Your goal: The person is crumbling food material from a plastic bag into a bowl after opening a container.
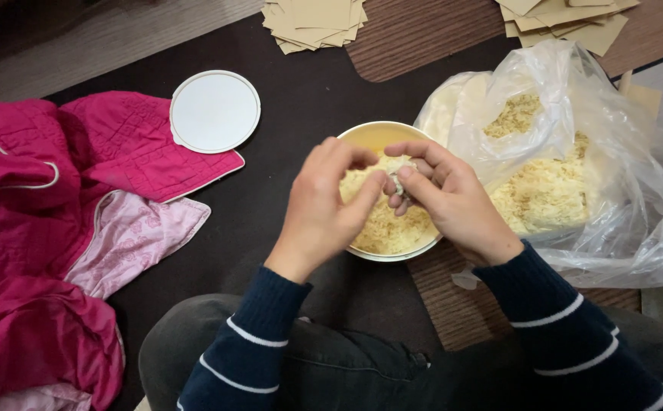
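Head view: left hand and right hand pinch a small pale lump over a round cream bowl of yellowish shreds; a clear plastic bag holds more.

This looks like a home, with the person sitting on the floor of a living room rather than at a bench or counter. A dark rug with brown striped patches covers the floor, and a pink quilted jacket lies crumpled on it beside a loose white lid. Stacks of tan paper squares and a thin plastic bag of what may be yellowish crumbs lie straight on the rug, household fashion.
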